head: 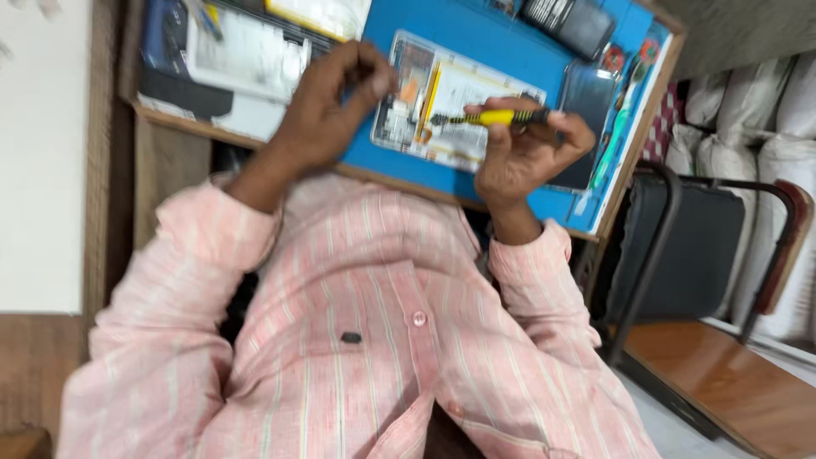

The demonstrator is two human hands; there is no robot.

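Note:
An opened phone (442, 106) lies on a blue work mat (501, 51), its inner parts showing. My right hand (527, 153) grips a yellow and black screwdriver (489, 118) held level, its tip pointing left over the phone. My left hand (327, 106) rests at the phone's left edge, fingers bent, with the thumb and fingertips pinched near the top left corner. Whether something small sits between those fingers is too blurred to tell. My pink striped shirt fills the lower part of the view.
A dark phone back (586, 93) and a black device (574, 21) lie on the mat's right side, beside small tools (616, 140). White and black boxes (229, 59) sit to the left. A black chair (697, 246) and white sacks (765, 119) stand at right.

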